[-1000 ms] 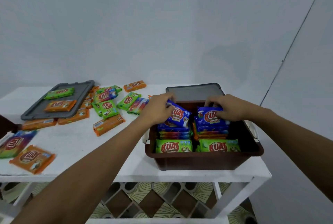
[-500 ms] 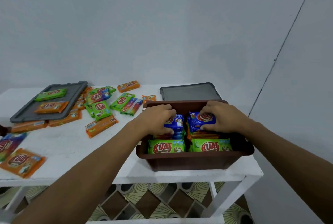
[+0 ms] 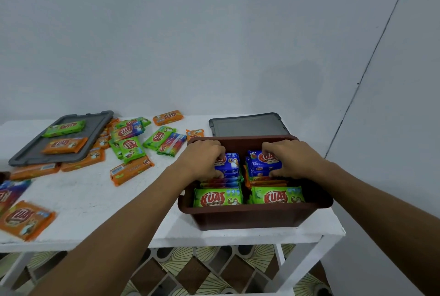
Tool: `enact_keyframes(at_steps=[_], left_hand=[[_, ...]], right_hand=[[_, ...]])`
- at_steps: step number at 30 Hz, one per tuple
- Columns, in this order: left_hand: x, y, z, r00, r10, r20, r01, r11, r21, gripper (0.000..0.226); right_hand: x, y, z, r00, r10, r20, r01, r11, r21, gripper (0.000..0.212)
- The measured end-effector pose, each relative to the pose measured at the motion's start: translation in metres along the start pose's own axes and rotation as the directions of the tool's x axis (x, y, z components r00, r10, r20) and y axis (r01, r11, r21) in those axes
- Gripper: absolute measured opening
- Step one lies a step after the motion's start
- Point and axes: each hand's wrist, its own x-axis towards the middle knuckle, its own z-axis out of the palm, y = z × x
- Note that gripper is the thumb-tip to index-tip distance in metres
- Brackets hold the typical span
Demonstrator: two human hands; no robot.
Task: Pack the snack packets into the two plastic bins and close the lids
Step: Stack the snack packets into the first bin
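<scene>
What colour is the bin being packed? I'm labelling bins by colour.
Dark brown: the bin shows best in the head view.

plain pale grey-blue painted wall (image 3: 214, 45) | dark vertical corner seam (image 3: 371, 62) at right | white painted wooden table (image 3: 78, 200) | patterned fan-motif tiled floor (image 3: 190, 269) below | soft even light

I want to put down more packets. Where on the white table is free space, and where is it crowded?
Bare table lies in the near middle, between the lone orange packet, the orange packet at the left edge and the brown bin. It is crowded at the back left, around the grey lid and the green packet. Inside the bin, both hands press blue packets.
</scene>
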Motion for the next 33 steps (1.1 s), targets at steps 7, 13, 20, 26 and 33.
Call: enact_keyframes(at_steps=[7, 13, 20, 26, 33], left_hand=[[-0.021, -0.037, -0.008, 0.994, 0.109, -0.005, -0.108, 0.97, -0.219, 0.035], [-0.05, -0.093, 0.014, 0.92, -0.079, -0.383, -0.049, 0.949, -0.313, 0.016], [-0.077, -0.173, 0.048, 0.896, -0.409, 0.171, 0.432, 0.892, -0.131, 0.049], [-0.076, -0.208, 0.06, 0.902, -0.358, 0.241, 0.373, 0.928, -0.021, 0.049], [-0.066, -0.249, 0.038, 0.892, -0.389, 0.232, 0.453, 0.782, -0.428, 0.023]], right_hand=[[0.011, -0.004, -0.016, 0.999, -0.011, 0.041, 0.007, 0.995, 0.102, 0.042], [0.059, -0.036, -0.034, 0.981, -0.071, -0.181, 0.119, 0.957, 0.266, 0.007], [0.144, -0.085, -0.042, 0.983, -0.104, -0.149, 0.154, 0.912, 0.38, 0.013], [0.223, -0.113, -0.023, 0.983, -0.119, 0.139, 0.068, 0.943, 0.325, 0.022], [0.278, -0.124, -0.005, 0.871, -0.03, 0.491, 0.068, 0.996, -0.058, 0.108]])
